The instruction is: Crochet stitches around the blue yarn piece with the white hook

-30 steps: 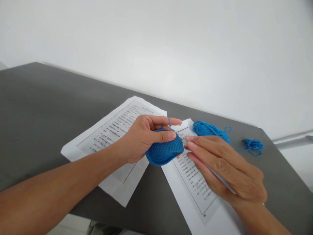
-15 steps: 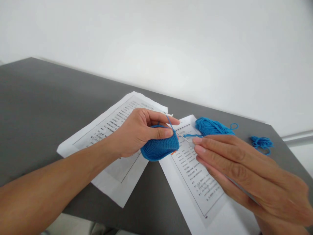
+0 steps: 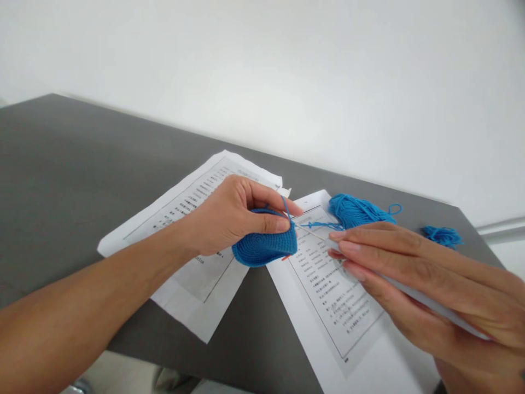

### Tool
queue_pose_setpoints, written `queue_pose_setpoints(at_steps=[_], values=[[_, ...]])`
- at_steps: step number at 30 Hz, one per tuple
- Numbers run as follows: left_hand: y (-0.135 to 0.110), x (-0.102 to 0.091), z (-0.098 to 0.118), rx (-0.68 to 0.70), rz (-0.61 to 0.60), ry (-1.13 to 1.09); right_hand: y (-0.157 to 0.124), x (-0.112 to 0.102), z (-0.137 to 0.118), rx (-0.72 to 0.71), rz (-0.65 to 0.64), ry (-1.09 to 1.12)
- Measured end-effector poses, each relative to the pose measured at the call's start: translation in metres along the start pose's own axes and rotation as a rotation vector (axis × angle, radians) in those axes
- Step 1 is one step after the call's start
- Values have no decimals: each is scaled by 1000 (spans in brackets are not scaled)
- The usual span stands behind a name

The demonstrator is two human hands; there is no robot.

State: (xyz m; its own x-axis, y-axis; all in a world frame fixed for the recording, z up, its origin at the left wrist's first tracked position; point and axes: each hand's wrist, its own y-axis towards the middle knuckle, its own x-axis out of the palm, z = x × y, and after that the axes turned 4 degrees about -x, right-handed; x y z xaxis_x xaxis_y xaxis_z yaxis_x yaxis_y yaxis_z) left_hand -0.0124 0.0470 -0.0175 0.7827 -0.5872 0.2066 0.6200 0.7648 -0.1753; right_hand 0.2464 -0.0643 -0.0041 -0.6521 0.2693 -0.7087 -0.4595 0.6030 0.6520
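Note:
My left hand [image 3: 238, 219] pinches the upper edge of a blue round crochet piece [image 3: 264, 247] between thumb and fingers. A strand of blue yarn [image 3: 286, 207] runs from the piece's right corner up over my left index finger. My right hand [image 3: 406, 268] is closed on a crochet hook [image 3: 312, 233]. The hook's thin metal shaft reaches left to the right edge of the piece, by the left thumb tip; its very tip is too small to make out. A small orange bit [image 3: 286, 258] shows at the lower right edge of the piece.
Two printed sheets, a left one [image 3: 205, 323] and a right one [image 3: 303, 328], lie on the grey table [image 3: 102, 148]. A blue yarn skein [image 3: 356, 210] rests behind my right hand, with a smaller yarn bundle [image 3: 442, 236] farther right. A white wall [image 3: 262, 71] stands behind.
My right hand has shifted slightly right and turned a little, with more of the hook's shaft showing. The left hand still grips the crochet piece, which has moved slightly left.

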Motion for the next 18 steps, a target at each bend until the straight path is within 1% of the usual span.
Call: queue_pose_setpoints(at_steps=[4,9,14,18], values=[[2,-1,-1,8,10,14,-1,3,0,7,-4,52],[1,-3,0,-22,3,61,0,6,1,29,17,146],[0,-4,3,-41,-28,73,0,1,3,41,2,142],[1,-5,3,-9,-29,104,1,-3,1,61,-17,130]])
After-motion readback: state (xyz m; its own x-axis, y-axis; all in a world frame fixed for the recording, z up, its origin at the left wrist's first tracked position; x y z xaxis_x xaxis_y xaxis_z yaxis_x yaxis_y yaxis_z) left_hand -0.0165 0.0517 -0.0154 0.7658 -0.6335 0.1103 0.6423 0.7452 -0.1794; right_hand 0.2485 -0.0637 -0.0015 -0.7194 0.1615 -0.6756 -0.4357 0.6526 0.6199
